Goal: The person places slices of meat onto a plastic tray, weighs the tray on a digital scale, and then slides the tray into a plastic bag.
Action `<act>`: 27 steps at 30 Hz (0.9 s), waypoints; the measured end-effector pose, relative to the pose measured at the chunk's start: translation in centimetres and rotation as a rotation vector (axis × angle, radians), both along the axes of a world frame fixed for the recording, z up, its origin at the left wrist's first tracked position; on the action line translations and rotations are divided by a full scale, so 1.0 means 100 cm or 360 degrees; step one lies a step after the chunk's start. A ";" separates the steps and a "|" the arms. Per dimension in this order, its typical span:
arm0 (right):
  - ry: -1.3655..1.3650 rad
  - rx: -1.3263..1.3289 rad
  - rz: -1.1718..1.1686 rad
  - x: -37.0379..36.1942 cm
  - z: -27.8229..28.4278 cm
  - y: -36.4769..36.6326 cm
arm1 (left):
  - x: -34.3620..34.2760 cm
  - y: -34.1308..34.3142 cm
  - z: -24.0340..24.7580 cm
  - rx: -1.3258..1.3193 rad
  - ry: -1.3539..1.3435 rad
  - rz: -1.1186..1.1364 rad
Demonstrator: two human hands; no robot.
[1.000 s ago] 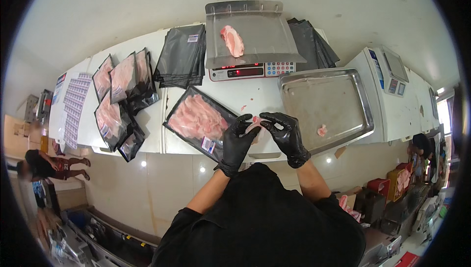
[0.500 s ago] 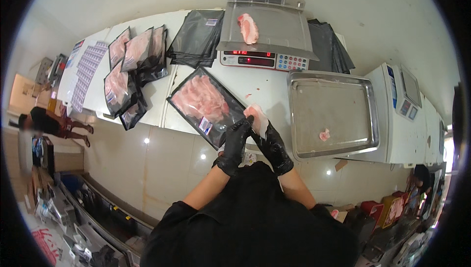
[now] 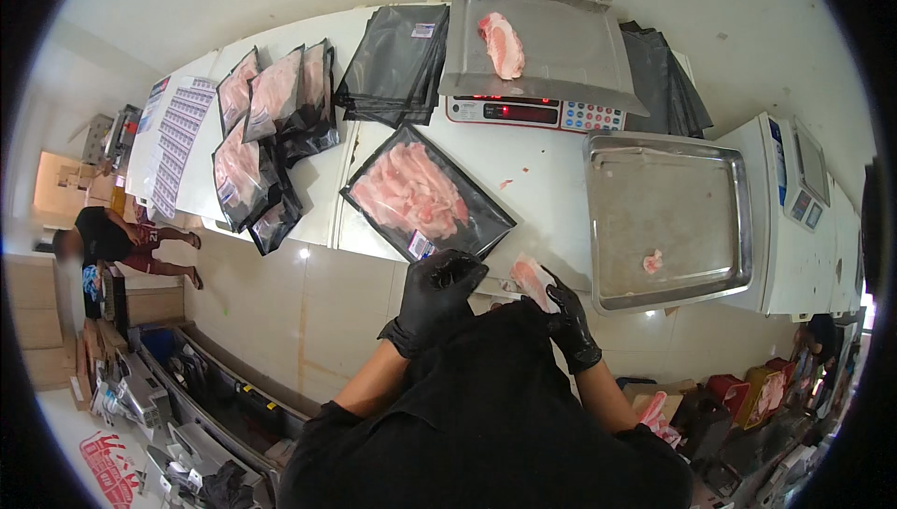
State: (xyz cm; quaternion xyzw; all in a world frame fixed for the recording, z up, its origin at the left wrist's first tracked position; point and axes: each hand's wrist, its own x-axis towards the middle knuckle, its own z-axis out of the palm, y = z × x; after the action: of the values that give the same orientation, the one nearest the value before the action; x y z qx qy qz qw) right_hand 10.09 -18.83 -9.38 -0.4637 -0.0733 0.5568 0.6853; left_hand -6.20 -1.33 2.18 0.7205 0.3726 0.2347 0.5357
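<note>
Head view: bag label (image 3: 420, 245) near left hand (image 3: 433, 294)

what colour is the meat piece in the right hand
The meat piece is pale pink and white; head view.

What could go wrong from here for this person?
The meat slice in the right hand, held near the front edge of the counter, could slip and fall. The left hand, close to the nearest filled bag, might nudge it. The lowest bag at left seems to reach that edge and might slide.
</note>
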 end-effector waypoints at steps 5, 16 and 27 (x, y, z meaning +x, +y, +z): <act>-0.1355 -0.0169 0.0421 -0.022 -0.007 0.019 | 0.002 0.024 -0.050 0.0973 0.0336 -0.0221; 0.0128 0.0521 0.0448 -0.078 -0.001 0.221 | -0.006 0.077 -0.067 0.0812 -0.0432 -0.0655; -0.1828 0.0394 0.0719 -0.112 0.097 0.312 | -0.014 0.105 -0.054 -0.0012 -0.0282 -0.1163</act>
State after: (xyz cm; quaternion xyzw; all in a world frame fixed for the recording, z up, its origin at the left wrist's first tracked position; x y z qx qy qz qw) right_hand -1.14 12.35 0.28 -0.5790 -0.5898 0.3373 0.4507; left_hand -7.57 9.20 -3.19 0.7809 0.0440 0.0881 0.6168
